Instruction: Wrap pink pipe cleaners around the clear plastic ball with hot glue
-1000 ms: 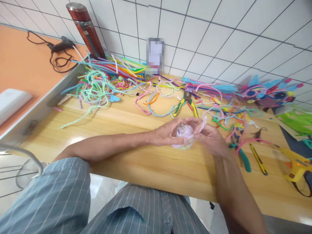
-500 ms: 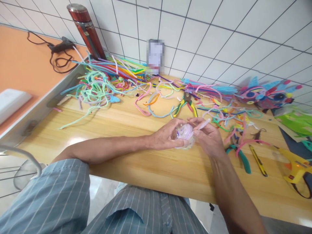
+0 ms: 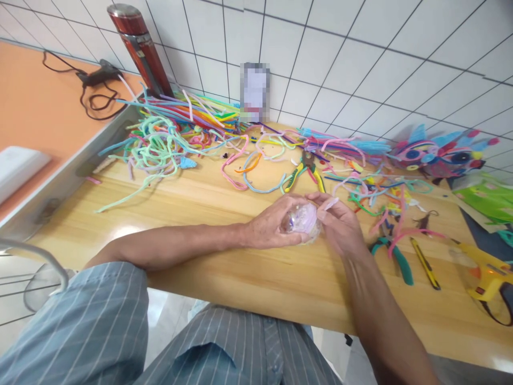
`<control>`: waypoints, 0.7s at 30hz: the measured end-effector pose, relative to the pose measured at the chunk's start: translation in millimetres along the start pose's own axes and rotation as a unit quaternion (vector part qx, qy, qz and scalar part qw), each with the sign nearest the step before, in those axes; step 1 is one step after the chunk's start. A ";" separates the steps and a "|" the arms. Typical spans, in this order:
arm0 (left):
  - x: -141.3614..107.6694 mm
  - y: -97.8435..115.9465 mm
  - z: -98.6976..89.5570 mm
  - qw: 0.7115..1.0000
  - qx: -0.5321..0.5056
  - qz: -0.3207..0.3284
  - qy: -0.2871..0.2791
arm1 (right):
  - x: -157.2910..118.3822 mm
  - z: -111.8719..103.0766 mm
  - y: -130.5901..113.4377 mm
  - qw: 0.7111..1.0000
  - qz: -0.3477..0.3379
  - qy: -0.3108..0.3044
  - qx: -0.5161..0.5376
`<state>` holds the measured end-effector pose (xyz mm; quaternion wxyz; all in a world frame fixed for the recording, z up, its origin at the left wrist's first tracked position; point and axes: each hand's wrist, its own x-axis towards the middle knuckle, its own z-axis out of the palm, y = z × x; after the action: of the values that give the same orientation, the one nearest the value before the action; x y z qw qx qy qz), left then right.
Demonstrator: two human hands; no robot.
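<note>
We see the fingers of the right hand (image 3: 341,224) pinching a purple strip (image 3: 331,203); the left hand (image 3: 271,223) curls around a purple ball (image 3: 305,218) over the tabletop (image 3: 248,278). Compared with half a second ago, the strip's end sticks out less from the fingers.

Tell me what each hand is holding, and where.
The left hand cups a round lilac-and-clear piece around its left side; the right hand pinches a lilac strip near its protruding tip.
</note>
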<state>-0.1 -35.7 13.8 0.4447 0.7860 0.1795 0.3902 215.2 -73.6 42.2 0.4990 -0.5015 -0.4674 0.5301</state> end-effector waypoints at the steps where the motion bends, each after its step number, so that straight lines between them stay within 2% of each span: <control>1: -0.2 -0.9 0.2 1.000 0.004 0.004 0.002 | 0.1 0.3 0.5 1.000 0.002 -0.001 0.002; 6: -0.7 -7.2 0.8 0.999 0.030 0.028 0.001 | 0.3 3.2 1.1 0.999 0.017 -0.018 0.030; 14: 5.9 -12.5 -4.7 0.997 0.022 0.059 -0.039 | -0.3 4.0 -1.5 0.999 0.031 -0.031 0.023; 16: 7.8 -6.6 -6.0 0.999 0.025 0.037 -0.027 | -1.0 4.1 -0.4 0.999 0.022 -0.032 0.020; 21: 9.3 10.0 -6.2 0.997 0.025 -0.077 -0.005 | -3.9 4.9 2.8 0.999 0.007 -0.029 -0.020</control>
<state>0.3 -31.8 28.3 0.4546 0.7828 0.2469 0.3458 210.1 -77.6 39.9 0.4713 -0.4989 -0.4891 0.5383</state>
